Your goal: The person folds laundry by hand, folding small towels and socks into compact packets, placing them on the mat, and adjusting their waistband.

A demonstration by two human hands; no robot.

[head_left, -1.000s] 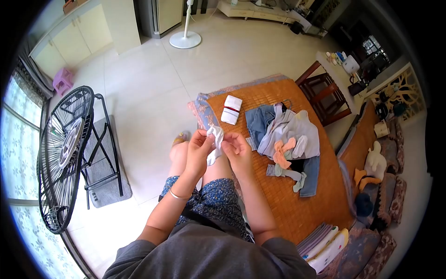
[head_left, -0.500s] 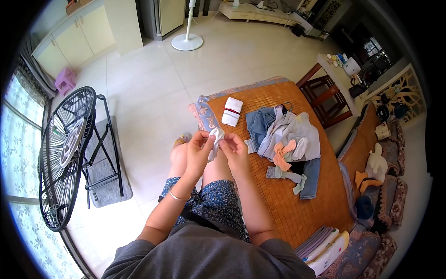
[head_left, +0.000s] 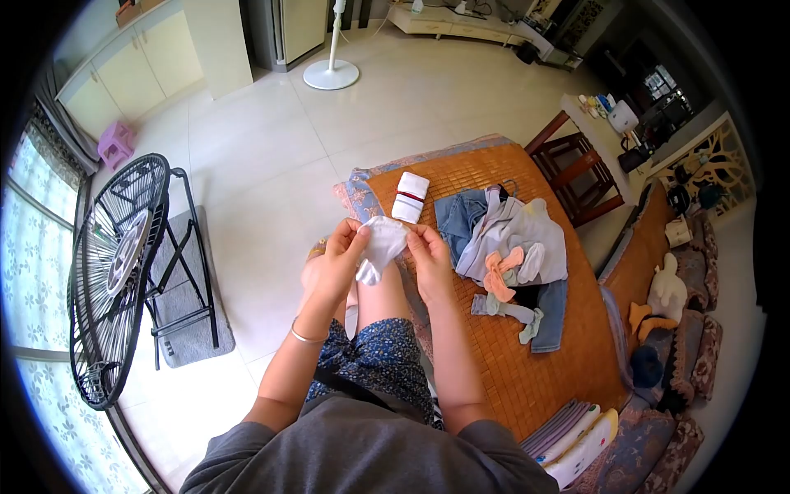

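Note:
A small white sock (head_left: pixel 383 246) is stretched between my two hands above my lap. My left hand (head_left: pixel 335 255) pinches its left edge, and my right hand (head_left: pixel 429 253) pinches the upper right edge. The sock's lower end hangs down between them. Just beyond, a folded white bundle with a dark red band (head_left: pixel 410 198) lies on the woven mat (head_left: pixel 469 379). Right of my hands is a heap with a pale grey garment (head_left: pixel 527 235), blue jeans (head_left: pixel 457 222), peach socks (head_left: pixel 499 276) and pale green socks (head_left: pixel 532 325).
A folded stack of cloths (head_left: pixel 576 436) sits at the mat's near right. A plush toy (head_left: pixel 666 292) and cushions line the far right. To the left stand a black corded chair (head_left: pixel 123 272) and a pink stool (head_left: pixel 116 144). A white stand base (head_left: pixel 332 75) is on the floor ahead.
The white sock was bunched up between my fingers and is now spread out flat. My hands have moved slightly apart. The clothes on the mat have stayed put.

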